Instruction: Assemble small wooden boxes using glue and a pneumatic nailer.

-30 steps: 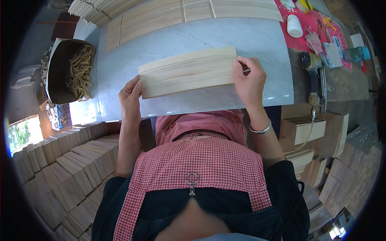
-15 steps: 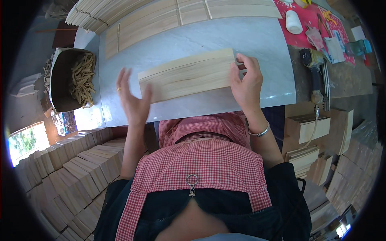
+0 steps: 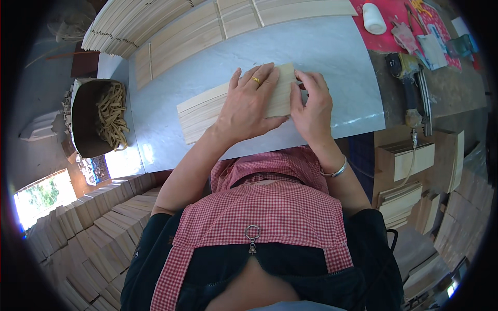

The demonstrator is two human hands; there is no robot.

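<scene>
A pale wooden board (image 3: 203,113), possibly several thin pieces lying together, rests on the grey table in front of me, tilted slightly up to the right. My left hand (image 3: 246,106) lies flat across its middle and right part, palm down, fingers pointing away and thumb toward the right end. At that right end, my right hand (image 3: 313,106) has its fingers bent, thumb and forefinger at the board's short edge. The undersides of the right fingers are partly hidden.
Long slats (image 3: 192,37) and a stack of thin boards (image 3: 129,26) lie at the far side. A bin of wood strips (image 3: 85,116) stands left. At right are a nail gun (image 3: 410,88) with a hose, and a white bottle (image 3: 374,18) on red cloth. Wood stacks (image 3: 119,223) fill the lower left.
My left hand has moved right, from the board's left end onto its top. My right hand has shifted slightly left against the right edge.
</scene>
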